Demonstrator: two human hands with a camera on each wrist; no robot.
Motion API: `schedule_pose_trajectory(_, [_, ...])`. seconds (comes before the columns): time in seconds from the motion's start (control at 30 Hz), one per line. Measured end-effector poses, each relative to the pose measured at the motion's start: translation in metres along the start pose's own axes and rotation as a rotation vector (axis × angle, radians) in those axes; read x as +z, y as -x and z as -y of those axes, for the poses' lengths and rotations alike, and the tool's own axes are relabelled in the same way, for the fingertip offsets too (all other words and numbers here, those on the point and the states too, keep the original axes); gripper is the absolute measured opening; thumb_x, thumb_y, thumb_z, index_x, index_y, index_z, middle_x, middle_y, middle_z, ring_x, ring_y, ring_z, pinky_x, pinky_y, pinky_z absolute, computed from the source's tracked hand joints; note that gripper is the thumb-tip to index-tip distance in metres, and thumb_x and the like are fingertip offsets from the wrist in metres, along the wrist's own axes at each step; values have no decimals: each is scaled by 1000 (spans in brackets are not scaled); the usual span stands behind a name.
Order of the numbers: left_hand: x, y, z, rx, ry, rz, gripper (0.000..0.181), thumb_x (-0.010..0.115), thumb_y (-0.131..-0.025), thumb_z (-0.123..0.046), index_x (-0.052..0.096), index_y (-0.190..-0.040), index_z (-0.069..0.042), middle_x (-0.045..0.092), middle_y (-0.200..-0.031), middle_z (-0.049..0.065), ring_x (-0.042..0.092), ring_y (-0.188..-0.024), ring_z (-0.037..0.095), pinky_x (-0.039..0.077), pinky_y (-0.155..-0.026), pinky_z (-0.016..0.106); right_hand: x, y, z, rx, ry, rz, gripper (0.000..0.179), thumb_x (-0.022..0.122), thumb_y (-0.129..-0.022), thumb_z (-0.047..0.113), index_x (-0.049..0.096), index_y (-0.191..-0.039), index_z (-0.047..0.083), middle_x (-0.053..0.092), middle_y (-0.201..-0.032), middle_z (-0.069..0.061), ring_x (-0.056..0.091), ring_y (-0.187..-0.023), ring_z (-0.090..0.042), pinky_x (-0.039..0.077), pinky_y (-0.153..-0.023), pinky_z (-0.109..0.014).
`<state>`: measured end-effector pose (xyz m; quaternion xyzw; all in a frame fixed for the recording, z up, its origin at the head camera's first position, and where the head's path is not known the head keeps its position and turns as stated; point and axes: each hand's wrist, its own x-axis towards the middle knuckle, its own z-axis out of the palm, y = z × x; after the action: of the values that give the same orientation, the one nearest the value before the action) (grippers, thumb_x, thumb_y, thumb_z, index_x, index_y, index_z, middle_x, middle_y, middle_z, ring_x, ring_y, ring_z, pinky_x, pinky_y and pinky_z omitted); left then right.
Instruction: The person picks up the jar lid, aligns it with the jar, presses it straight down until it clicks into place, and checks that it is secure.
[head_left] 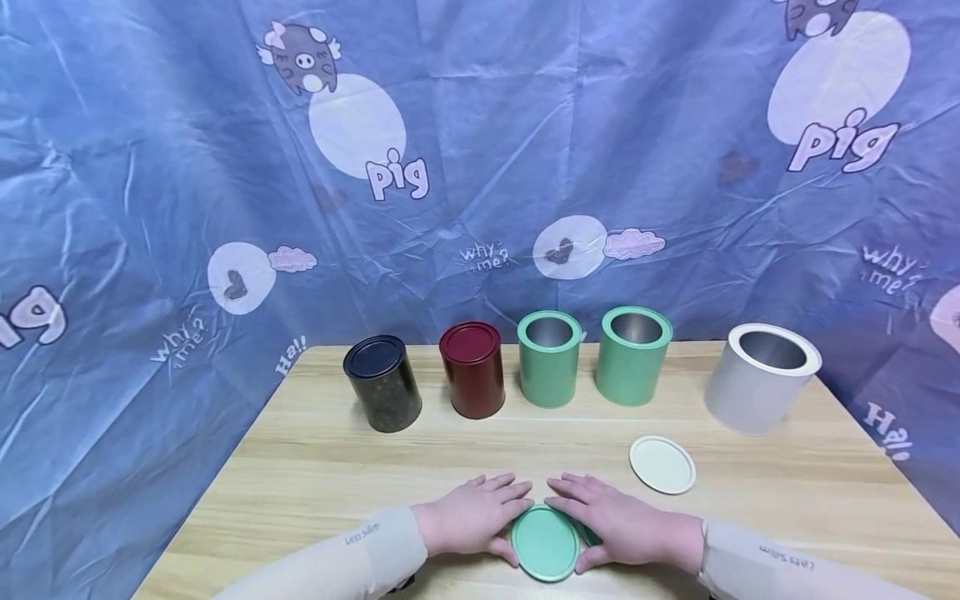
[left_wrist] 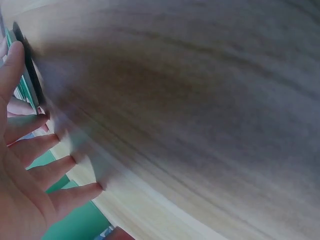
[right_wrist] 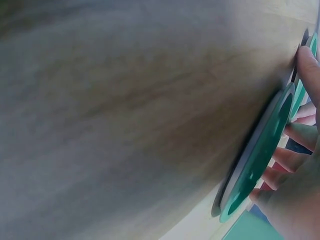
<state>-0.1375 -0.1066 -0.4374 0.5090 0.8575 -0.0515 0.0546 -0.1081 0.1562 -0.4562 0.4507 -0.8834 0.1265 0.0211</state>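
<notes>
A round green lid [head_left: 545,542] lies flat near the table's front edge, between the two hands. My left hand [head_left: 476,517] is on its left side, fingers spread and fairly straight, with thumb and index finger at the rim. On the other side, my right hand [head_left: 626,523] has its thumb and index finger at the lid's right rim. Beneath the right palm lies a second green lid [right_wrist: 260,155], mostly hidden in the head view. Fingertips of the left hand [left_wrist: 30,165] rest on the wood in the left wrist view.
Along the back stand a black can [head_left: 384,385], a dark red can [head_left: 474,375], two topless green cans, left [head_left: 549,371] and right [head_left: 632,367], and a topless white can [head_left: 753,387]. A white lid [head_left: 662,465] lies on the wooden table [head_left: 337,467]. Printed blue cloth [head_left: 480,125] hangs behind.
</notes>
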Motion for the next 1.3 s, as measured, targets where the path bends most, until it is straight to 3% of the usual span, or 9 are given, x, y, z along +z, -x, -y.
schedule_pose_trajectory(0.8, [0, -4, 6, 16, 22, -4, 77, 59, -83, -63, 50, -141, -14, 48, -147, 2, 46, -135, 24, 47, -102, 36, -5, -5, -4, 22, -40, 46, 79, 64, -80, 61, 52, -134, 4, 53, -138, -16, 50, -126, -38, 47, -99, -47])
schedule_pose_trajectory(1.07, [-5, -5, 9, 15, 65, -19, 75, 63, -82, -59, 50, -139, -12, 54, -142, 2, 51, -131, 22, 46, -104, 30, -11, -8, -6, 88, -138, 97, 81, 66, -79, 59, 50, -137, 4, 54, -139, -16, 49, -128, -38, 46, -101, -48])
schedule_pose_trajectory(1.3, [-10, -3, 9, -9, 117, -42, 70, 67, -80, -57, 53, -136, -17, 60, -133, -5, 55, -126, 14, 49, -98, 26, -15, -10, -8, 119, -207, 127, 83, 66, -79, 59, 48, -139, 5, 55, -138, -13, 49, -129, -37, 45, -103, -46])
